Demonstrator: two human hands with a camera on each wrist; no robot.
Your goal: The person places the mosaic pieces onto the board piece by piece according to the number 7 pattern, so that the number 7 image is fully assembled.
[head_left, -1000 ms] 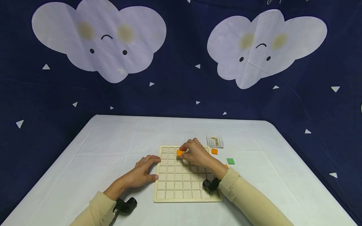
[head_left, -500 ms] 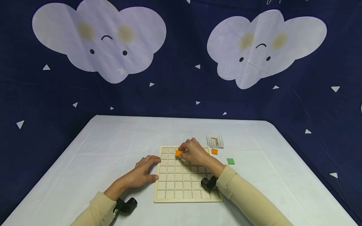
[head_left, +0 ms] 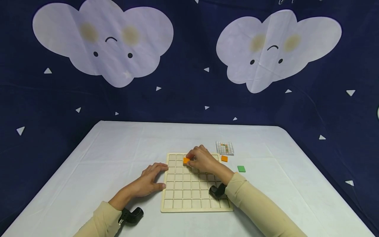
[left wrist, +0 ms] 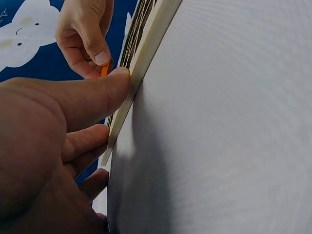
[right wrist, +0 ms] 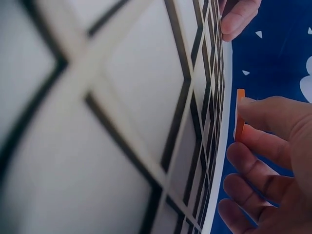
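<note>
My right hand [head_left: 202, 160] pinches a thin orange square tile [right wrist: 240, 115] between thumb and index finger. In the head view that tile sits close over the second row from the back of a pale wooden grid board [head_left: 178, 194], toward its left side. My left hand [head_left: 148, 183] lies at the board's left edge with its fingers spread, thumb and fingertips touching the rim. The left wrist view shows the thumb [left wrist: 105, 92] of that hand against the edge of the board, with the tile just beyond.
A small printed grid card [head_left: 225, 148] lies behind the board's back right corner. Right of the board are a loose orange tile [head_left: 224, 158] and a green tile [head_left: 241, 169]. White cloth [head_left: 112, 148] covers the table; a dark blue cloud-patterned backdrop [head_left: 189, 98] hangs behind.
My right hand has shifted slightly left with the orange tile, which is now a bit lower over the board. Its forearm now hides another orange piece at the right. The left hand stays put.
</note>
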